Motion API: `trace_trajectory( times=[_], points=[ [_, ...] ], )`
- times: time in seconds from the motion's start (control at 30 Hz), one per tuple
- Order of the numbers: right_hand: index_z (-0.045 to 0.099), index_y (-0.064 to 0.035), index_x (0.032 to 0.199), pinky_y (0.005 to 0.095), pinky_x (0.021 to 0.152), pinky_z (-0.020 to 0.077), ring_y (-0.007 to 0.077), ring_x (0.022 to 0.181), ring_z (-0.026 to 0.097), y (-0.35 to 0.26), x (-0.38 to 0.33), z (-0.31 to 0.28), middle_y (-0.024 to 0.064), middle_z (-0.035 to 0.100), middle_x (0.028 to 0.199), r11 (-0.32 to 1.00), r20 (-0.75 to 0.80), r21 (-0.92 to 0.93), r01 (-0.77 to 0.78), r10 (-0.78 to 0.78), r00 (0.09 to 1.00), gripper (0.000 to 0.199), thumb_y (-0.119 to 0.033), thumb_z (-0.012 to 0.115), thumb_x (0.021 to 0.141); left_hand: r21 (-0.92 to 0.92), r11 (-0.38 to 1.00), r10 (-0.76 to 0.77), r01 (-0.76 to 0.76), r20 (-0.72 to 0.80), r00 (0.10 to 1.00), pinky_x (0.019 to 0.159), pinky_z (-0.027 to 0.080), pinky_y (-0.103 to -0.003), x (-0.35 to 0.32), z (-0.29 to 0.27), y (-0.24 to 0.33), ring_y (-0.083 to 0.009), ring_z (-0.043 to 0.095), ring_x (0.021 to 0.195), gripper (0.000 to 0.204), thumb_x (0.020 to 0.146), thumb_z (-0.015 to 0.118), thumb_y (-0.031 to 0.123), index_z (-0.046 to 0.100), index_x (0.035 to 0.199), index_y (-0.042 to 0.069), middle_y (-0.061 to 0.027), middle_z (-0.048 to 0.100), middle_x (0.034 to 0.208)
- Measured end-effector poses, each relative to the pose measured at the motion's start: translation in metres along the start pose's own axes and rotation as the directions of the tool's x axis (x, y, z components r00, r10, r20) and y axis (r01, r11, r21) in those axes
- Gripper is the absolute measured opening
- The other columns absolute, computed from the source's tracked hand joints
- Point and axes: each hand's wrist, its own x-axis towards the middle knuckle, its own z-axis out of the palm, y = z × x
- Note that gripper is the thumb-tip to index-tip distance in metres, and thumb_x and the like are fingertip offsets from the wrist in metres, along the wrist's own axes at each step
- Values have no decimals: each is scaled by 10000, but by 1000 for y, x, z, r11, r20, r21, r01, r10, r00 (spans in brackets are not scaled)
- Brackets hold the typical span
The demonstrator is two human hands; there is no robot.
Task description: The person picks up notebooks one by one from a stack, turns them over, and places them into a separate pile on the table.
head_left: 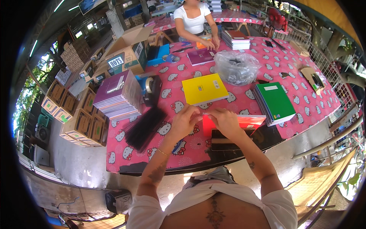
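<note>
A red notebook (249,121) stands tilted on its edge in front of me, in a dark wooden holder (230,142) at the table's near edge. My right hand (225,121) is closed on its upper left corner. Beside that corner, the fingers of my left hand (188,117) are pinched together; what they hold, if anything, is too small to make out. Just beyond my hands lies a yellow notebook (204,89). A stack of green notebooks (273,101) sits to the right. Left of my left hand, a bundle of thin black binding wires or strips (146,129) rests on the tablecloth.
Wrapped purple notebooks (117,95) are stacked at left beside a black tape dispenser (151,89). A clear plastic bag (237,68) sits mid-table. Across the table, a person in white (193,21) handles notebooks near a purple notebook (201,57). Cartons (85,114) stand on the floor at left.
</note>
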Motion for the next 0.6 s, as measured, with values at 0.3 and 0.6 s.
trace_trajectory(
  times=[0.3,0.6],
  points=[
    [722,-135,1027,448,722,554,322,801,699,0,-3,-1,82,712,891,999,32,23,-49,49,998,157,-191,697,883,-147,989,23,7,202,979,711,528,-417,9,-2,2,-314,672,800,266,918,717,223,658,1119,59,-147,678,985],
    [715,-163,1089,435,753,553,297,820,702,-14,-7,-3,56,716,946,999,34,2,-32,32,999,221,-156,700,868,-407,835,-189,371,421,887,608,446,-277,3,10,-50,-115,526,648,226,1047,574,229,622,1075,10,-13,572,734]
  ],
)
